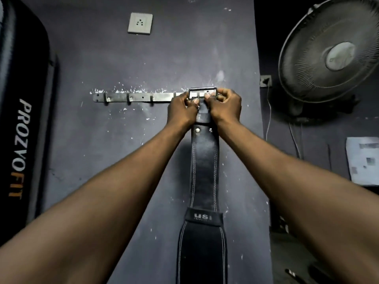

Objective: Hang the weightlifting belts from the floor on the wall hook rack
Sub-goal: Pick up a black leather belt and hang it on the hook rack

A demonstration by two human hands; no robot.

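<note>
At the rack's (141,97) right end, I pinch the buckle (202,93) with my left hand (181,110) and right hand (225,106), both closed tight on it, so its frame can drop over a hook. Below the rack, the belt (204,171) hangs flat against the wall.

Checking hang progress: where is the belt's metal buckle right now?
In the head view, the buckle sits at the right end of the wall hook rack, held between both hands, left and right.

Scuffed dark wall (114,64) with white socket (140,23); fan (336,54) mounted right.
</note>
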